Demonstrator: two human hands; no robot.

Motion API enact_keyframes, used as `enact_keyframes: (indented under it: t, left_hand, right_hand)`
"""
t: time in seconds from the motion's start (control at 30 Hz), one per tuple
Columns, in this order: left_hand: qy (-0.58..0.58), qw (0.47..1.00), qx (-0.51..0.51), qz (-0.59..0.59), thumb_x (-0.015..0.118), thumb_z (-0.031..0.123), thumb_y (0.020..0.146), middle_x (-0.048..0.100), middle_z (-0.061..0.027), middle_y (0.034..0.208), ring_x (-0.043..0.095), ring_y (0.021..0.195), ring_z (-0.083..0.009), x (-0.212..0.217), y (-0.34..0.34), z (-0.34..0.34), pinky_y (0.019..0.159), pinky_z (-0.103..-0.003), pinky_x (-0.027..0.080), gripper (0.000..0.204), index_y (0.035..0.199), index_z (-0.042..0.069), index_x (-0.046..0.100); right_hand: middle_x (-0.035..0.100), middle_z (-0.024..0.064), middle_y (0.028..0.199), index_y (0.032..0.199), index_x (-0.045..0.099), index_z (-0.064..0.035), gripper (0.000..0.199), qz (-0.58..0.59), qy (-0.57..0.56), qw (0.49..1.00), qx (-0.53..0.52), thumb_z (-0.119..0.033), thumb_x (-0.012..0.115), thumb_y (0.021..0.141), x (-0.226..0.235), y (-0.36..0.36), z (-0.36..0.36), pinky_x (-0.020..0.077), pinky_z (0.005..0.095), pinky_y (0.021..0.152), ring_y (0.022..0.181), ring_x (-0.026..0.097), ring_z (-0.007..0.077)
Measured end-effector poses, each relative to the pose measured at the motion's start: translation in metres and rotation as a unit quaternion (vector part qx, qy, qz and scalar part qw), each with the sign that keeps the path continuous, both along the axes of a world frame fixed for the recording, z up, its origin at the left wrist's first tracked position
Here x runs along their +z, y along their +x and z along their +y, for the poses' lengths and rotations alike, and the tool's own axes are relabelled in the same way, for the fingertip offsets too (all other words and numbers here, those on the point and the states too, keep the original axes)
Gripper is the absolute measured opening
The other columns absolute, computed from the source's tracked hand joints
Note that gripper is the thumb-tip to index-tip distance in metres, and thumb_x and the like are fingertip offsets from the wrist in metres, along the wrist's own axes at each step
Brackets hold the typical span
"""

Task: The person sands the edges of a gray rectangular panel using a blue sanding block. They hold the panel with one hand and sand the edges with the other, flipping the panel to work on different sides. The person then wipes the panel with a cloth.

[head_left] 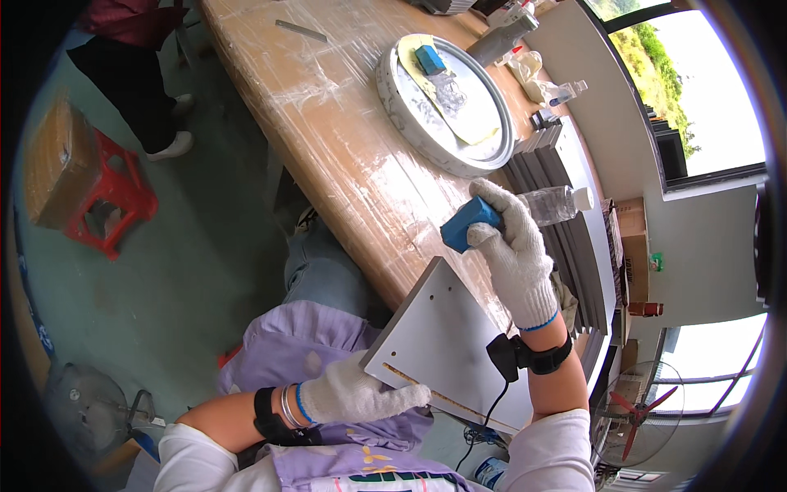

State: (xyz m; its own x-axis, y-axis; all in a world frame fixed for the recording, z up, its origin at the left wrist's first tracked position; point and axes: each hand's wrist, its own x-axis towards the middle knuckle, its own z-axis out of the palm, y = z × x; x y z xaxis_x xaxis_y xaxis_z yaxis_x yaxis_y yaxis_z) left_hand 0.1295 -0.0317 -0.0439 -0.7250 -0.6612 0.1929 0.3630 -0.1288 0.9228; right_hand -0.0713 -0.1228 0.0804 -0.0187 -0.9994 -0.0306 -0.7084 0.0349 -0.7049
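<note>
In my right hand [518, 258], which wears a white knitted glove, a small blue block [470, 223] is pinched between thumb and fingers, above the table's near edge. It looks like foam or sponge; I cannot tell exactly. My gloved left hand [352, 395] grips the corner of a grey panel [447, 328], its index finger lying along the face. The panel is tilted over my lap, with a few small round holes and a long groove showing brownish board inside. The blue block is apart from the panel.
On the film-covered table [328, 123] stands a round white tub [393, 107] bearing a yellowish cloth [479, 131] and another blue block [429, 59]. A clear bottle [549, 205] lies by stacked grey panels [566, 262]. A red stool [111, 197] and a person's legs [135, 90] are left.
</note>
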Motion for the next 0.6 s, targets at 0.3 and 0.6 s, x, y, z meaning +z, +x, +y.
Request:
enact_keyframes:
  t: [0.3, 0.6]
  left_hand:
    - [0.033, 0.999, -0.022, -0.017, 0.065, 0.017, 0.093, 0.069, -0.0056, 0.089, 0.065, 0.085, -0.0132, 0.005, 0.0, -0.005, 0.073, -0.027, 0.053, 0.022, 0.106, 0.0, 0.063]
    - [0.022, 0.999, 0.007, -0.031, 0.066, 0.014, 0.093, 0.067, -0.0084, 0.099, 0.066, 0.083, -0.0146, -0.013, 0.004, 0.001, 0.072, -0.028, 0.055, 0.031, 0.118, -0.001, 0.056]
  right_hand:
    - [0.06, 0.0096, 0.119, 0.132, 0.054, -0.0031, 0.047, 0.033, -0.012, 0.998, 0.059, -0.002, 0.065, 0.086, -0.007, -0.009, 0.002, 0.047, 0.0309, 0.094, 0.106, 0.058, 0.0164]
    - [0.056, 0.0073, 0.112, 0.137, 0.044, 0.0037, 0.061, -0.434, 0.12, 0.891, -0.056, -0.028, 0.068, 0.091, -0.022, -0.041, 0.013, 0.0511, 0.031, 0.084, 0.099, 0.06, 0.0161]
